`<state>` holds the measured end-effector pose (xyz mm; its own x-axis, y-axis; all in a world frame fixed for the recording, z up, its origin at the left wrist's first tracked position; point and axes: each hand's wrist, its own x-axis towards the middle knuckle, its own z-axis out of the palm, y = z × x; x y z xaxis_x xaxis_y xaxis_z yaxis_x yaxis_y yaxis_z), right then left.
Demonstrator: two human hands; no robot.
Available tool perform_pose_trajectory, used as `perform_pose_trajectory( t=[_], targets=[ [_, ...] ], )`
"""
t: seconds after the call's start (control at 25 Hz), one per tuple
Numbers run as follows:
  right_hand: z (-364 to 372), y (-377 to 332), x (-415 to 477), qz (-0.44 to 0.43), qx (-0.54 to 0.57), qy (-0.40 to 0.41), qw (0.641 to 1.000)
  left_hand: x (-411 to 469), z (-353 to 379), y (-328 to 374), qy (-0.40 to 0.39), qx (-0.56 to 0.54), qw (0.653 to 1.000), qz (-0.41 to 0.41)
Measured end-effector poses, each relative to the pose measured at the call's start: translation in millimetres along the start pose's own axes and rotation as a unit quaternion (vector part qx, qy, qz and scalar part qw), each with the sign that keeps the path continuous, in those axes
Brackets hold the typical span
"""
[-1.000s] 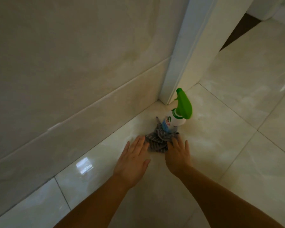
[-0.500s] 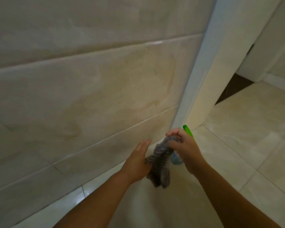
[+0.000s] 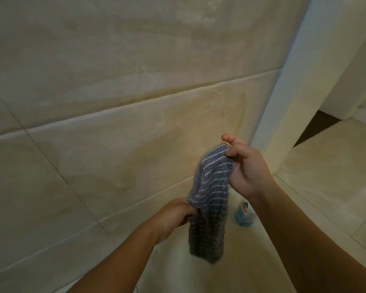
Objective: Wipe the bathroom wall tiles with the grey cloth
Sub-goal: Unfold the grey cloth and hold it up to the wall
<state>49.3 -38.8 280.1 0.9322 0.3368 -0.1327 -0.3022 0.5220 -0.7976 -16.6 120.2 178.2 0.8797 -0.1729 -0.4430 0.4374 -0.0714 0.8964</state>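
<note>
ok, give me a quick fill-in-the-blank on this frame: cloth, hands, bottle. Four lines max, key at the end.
1. The cloth is held by ____ hands.
2. The right hand pinches the cloth's ____ end.
3. The left hand grips the cloth lower down, on its ____ edge.
4. The bottle stands on the ____, partly hidden behind the right wrist.

Missing words: both; top; left; floor

A spray bottle [image 3: 244,214] stands on the tiled floor [image 3: 325,187].
</note>
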Motion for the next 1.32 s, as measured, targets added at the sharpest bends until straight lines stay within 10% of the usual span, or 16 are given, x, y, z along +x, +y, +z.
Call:
perform_pose_trajectory(
  t=[0.44, 0.68, 1.0, 1.32],
  targets=[
    [128.3, -187.7, -37.4, 0.091, 0.033, 0.162, 0.982, -166.4, -0.7, 295.7, -0.033, -0.196, 0.978, -0.059],
    [269.9, -328.0, -114.3, 0.330, 0.031, -0.012, 0.943, -293.9, -0.2, 512.9, -0.031, -0.181, 0.983, -0.021],
    [387.5, -497.1, -120.1, 0.146, -0.165, -0.113, 0.969, -404.5, -33.6, 686.0, 0.115, 0.038, 0.986, 0.111],
    [485.7, -582.4, -151.4, -0.115, -0.269, -0.076, 0.953, -512.6, -44.8, 777.1, 0.315, 0.216, 0.881, 0.277]
  ],
)
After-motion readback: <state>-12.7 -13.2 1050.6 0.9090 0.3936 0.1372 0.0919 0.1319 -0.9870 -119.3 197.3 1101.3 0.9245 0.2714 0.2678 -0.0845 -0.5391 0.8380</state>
